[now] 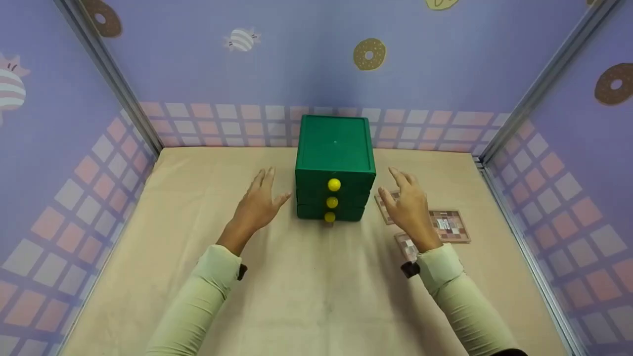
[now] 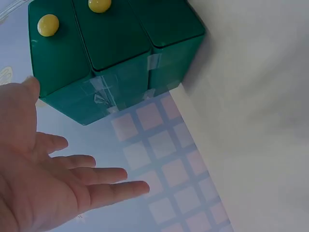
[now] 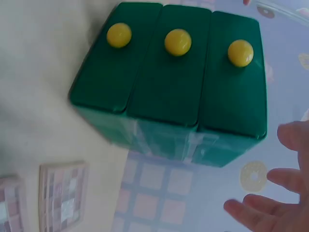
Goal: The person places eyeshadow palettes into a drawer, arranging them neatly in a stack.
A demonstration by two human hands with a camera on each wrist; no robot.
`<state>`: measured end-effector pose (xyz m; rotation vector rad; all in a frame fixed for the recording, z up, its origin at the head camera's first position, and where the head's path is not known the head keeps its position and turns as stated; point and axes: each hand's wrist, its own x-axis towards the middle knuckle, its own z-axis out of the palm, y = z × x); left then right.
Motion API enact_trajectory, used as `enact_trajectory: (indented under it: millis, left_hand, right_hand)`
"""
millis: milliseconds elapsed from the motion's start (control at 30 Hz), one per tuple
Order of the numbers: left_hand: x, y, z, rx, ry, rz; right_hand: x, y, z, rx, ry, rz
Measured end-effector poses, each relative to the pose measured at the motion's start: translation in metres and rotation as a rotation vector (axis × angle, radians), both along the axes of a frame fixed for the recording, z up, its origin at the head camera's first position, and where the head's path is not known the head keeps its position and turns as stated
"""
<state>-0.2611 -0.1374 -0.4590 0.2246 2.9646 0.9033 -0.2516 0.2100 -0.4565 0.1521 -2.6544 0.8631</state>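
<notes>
Nothing's gripped by either hand: left hand [image 1: 258, 206] and right hand [image 1: 409, 207] are both wide open, fingers loosely extended, thumbs standing off toward the green drawer box [image 1: 336, 143] between them. In the head view there's a gap between each thumb and the box, so I'd say no contact. With one hand just off the left side and the other just off the right, my read is they're spread that way to match its width and keep its front uncovered.

As for the box, it sits upright with its three yellow knobs [image 1: 334, 185] facing the person, which I'd guess is so the drawers can be reached. They all look closed. Clear tape [image 2: 153, 61] crosses the seams on its sides, probably holding the tiers together.

Off to the right of the box are three flat checkered cases: one case [image 1: 449, 226] farthest out, another case [image 1: 384, 206] close beside it and partly behind the right hand, and a third case [image 1: 408, 247] nearer the person. Lying over there, they leave the space before the knobs unblocked, deliberate or not.
</notes>
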Motion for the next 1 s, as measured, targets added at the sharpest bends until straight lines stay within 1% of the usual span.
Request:
enact_trajectory:
  millis: [167,233,367,533,667,867,1000]
  left_hand:
    - [-0.007,0.011,0.003,0.139,0.084,0.01]
    - [-0.009,0.015,0.003,0.182,0.103,0.013]
    - [-0.013,0.021,0.002,0.253,0.114,0.019]
    - [-0.021,0.026,0.0,0.342,0.116,0.023]
    - [-0.025,0.03,-0.001,0.388,0.094,0.029]
    - [-0.028,0.037,0.0,0.436,0.115,0.062]
    - [-0.031,0.041,0.002,0.44,0.118,0.072]
  right_hand:
    - [-0.001,-0.018,0.002,-0.096,0.1,0.014]
    - [-0.001,-0.026,0.001,-0.12,0.122,0.029]
    - [0.0,-0.042,0.001,-0.136,0.141,0.053]
    - [-0.001,-0.06,0.0,-0.132,0.128,0.072]
    - [-0.003,-0.075,-0.002,-0.123,0.106,0.087]
    - [-0.006,-0.092,-0.007,-0.107,0.053,0.099]
    - [-0.008,-0.1,-0.01,-0.111,0.057,0.101]
